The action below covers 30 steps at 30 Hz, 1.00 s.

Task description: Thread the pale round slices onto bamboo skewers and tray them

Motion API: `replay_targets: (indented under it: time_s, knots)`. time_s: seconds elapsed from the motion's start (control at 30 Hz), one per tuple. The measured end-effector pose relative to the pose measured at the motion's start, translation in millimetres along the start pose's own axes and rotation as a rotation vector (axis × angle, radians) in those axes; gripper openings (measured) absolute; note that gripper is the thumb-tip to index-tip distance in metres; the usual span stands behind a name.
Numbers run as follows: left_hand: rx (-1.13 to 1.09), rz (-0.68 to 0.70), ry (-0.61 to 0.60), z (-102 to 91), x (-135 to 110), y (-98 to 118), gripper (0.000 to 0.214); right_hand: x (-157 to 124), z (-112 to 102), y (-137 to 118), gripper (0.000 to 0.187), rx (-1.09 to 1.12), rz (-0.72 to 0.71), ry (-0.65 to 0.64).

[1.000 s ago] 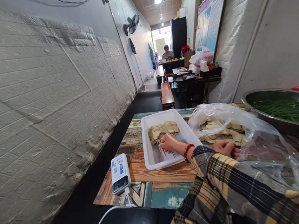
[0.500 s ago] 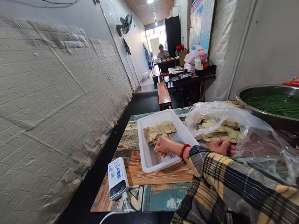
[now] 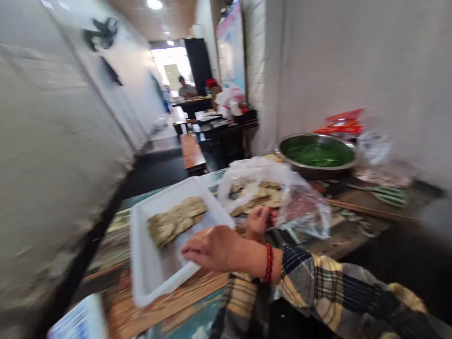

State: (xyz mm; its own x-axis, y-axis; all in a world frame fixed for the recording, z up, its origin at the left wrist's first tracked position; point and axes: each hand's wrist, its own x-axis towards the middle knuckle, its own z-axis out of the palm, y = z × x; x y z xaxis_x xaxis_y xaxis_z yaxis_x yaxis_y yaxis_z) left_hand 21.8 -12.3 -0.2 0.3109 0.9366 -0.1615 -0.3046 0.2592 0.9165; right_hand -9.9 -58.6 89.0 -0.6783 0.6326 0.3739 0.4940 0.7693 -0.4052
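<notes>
The view is smeared by motion. My right hand (image 3: 213, 248), with a red bead bracelet at the wrist, hovers over the near right edge of a white plastic tray (image 3: 148, 273). Its fingers stretch out to the left and nothing shows in them. The tray holds a row of flat beige pieces (image 3: 177, 220) at its far end. My left hand (image 3: 261, 220) lies beyond my right wrist with its fingers curled at the near edge of a clear plastic bag (image 3: 305, 210). The bag holds more beige pieces (image 3: 256, 197).
A steel bowl of green vegetables (image 3: 317, 154) stands at the back right, with a red packet (image 3: 339, 122) behind it. A power bank (image 3: 72, 336) lies at the table's near left. A brick wall runs along the left. Further tables, a bench (image 3: 191, 152) and a seated person (image 3: 186, 88) lie ahead.
My head has swung right, so the tray and bag now sit further left. My right hand has left the skewers in the tray and drawn back to its near edge.
</notes>
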Motion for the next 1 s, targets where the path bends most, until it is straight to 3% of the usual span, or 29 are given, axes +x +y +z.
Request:
replay_targets:
  time_s: [0.1, 0.17, 0.23, 0.33, 0.4, 0.47, 0.63, 0.8, 1.0]
  knots:
    - [0.012, -0.018, -0.039, 3.5, 16, -6, 0.030, -55, -15, 7, 0.025, 0.038, 0.037, 0.201]
    - [0.009, -0.049, -0.092, 1.0, 24, -6, 0.030, -94, -23, 16, 0.025, 0.087, 0.151, 0.328]
    - [0.013, -0.030, -0.106, -0.6, 26, -5, 0.037, -132, -29, 30, 0.024, 0.117, 0.360, 0.463]
    - [0.039, 0.014, -0.061, 2.1, 19, -3, 0.047, -182, -40, 63, 0.029, 0.115, 0.664, 0.534]
    - [0.070, 0.014, -0.045, 5.7, 15, -2, 0.050, -210, -53, 91, 0.032, -0.025, 0.816, 0.581]
    - [0.093, 0.014, -0.041, 8.7, 13, -1, 0.051, -233, -71, 119, 0.031, -0.312, 0.934, 0.552]
    - [0.100, 0.025, -0.037, 9.8, 12, 3, 0.050, -269, -110, 171, 0.032, -0.474, 0.989, 0.455]
    - [0.118, 0.046, -0.026, 8.1, 9, 4, 0.047, -287, -109, 198, 0.026, -0.575, 0.985, 0.322]
    - [0.186, 0.092, -0.024, 5.0, 11, 3, 0.048, -303, -105, 206, 0.022, -0.692, 0.989, 0.348]
